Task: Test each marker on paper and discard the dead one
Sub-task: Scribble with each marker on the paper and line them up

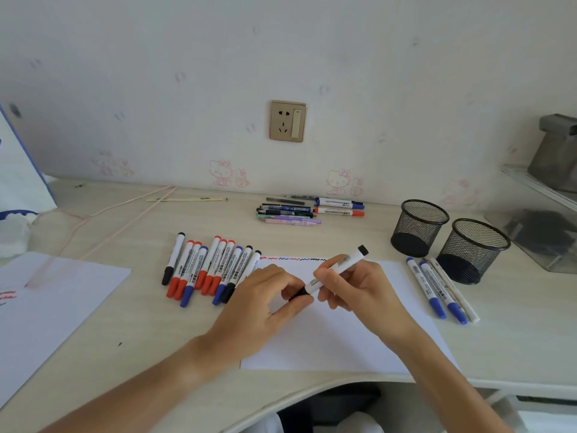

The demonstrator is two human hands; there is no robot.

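A black-capped white marker [338, 268] is held over the white test paper [340, 335]. My right hand [359, 289] grips its barrel, and my left hand [268, 301] pinches its black cap end. Along the paper's top edge runs a row of red, blue and black squiggles [293, 259]. A row of several red, blue and black markers [209, 270] lies on the desk left of the paper. Three markers [437, 289] lie to the paper's right.
Two empty black mesh pen cups [418, 228] [474, 250] stand at the right. More pens and two markers [309, 209] lie by the wall. Another sheet with scribbles [46, 307] sits at the left, with a pink cord [103, 220] behind it.
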